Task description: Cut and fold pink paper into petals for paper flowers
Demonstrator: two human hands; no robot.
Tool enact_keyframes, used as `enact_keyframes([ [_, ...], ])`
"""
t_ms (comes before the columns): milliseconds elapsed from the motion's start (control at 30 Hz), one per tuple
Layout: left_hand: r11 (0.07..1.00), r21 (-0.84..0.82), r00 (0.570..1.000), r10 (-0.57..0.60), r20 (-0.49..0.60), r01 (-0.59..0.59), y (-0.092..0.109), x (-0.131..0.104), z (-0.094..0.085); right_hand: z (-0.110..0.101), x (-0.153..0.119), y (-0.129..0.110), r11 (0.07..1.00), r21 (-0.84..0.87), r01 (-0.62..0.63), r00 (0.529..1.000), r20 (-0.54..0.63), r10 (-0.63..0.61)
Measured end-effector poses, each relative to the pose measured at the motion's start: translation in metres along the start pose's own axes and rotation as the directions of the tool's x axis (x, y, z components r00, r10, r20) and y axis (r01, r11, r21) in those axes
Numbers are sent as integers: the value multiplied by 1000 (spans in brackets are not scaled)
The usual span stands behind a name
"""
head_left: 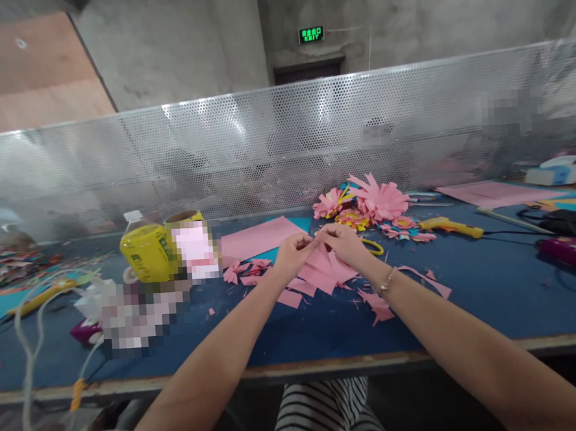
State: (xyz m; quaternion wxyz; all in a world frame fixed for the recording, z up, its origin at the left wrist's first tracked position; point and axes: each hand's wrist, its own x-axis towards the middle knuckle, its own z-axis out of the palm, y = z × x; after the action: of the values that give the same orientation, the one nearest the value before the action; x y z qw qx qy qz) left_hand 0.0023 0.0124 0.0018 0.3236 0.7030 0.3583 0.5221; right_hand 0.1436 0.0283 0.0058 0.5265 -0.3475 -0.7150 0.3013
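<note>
Close together over the middle of the table, my left hand (pixel 294 254) and my right hand (pixel 342 243) pinch pink paper (pixel 318 271) between their fingertips. The paper hangs down in pointed flaps; its upper edge is partly hidden by my fingers. Loose pink paper pieces (pixel 290 298) lie beneath and around my hands, some cut into strips. A yellow loop (pixel 374 246), perhaps a scissors handle, shows just beyond my right hand. Behind it sits a pile of fringed paper flowers (pixel 381 200) in pink, yellow and blue. A pink sheet (pixel 260 238) lies past my left hand.
Left of my hands stand a yellow-labelled bottle (pixel 146 250) and a tape roll (pixel 183 217). A yellow glue gun (pixel 452 227) lies right of the flowers. White tubing (pixel 31 361) crosses the left edge. A perforated metal screen (pixel 264 145) closes off the back.
</note>
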Motion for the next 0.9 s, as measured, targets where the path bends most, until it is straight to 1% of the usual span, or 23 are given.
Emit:
enact_keyframes([
  [133,993,115,999,35,-15,-33,0,0,0,0,-1,-3,992,-112,52,998,27,-49],
  [233,991,132,998,26,-48,-20,2,0,0,2,-1,-4,995,-88,39,999,30,-36],
  [333,991,136,991,28,-127,-11,4,1,-2,5,-2,-1,998,-55,32,999,31,-31],
  [433,994,112,980,32,-198,-10,7,2,-6,8,-4,1,996,-68,62,997,42,-59],
  [500,995,97,971,24,-238,-1,8,2,-8,9,-4,2,994,-73,86,994,70,-81],
  [567,995,100,964,21,-265,6,8,2,-8,8,-4,1,994,-63,92,992,94,-86],
  [700,993,115,958,37,-283,-5,4,3,-10,7,-4,-2,997,-47,60,991,121,-53],
  [767,995,99,941,34,-337,0,2,5,-14,8,-5,-4,999,-44,27,987,157,-20],
  [833,998,55,908,32,-418,-10,1,6,-18,9,-6,-6,999,-35,-10,980,200,17],
  [900,999,30,882,26,-471,-14,0,8,-23,10,-6,-6,999,-22,-47,973,227,51],
])
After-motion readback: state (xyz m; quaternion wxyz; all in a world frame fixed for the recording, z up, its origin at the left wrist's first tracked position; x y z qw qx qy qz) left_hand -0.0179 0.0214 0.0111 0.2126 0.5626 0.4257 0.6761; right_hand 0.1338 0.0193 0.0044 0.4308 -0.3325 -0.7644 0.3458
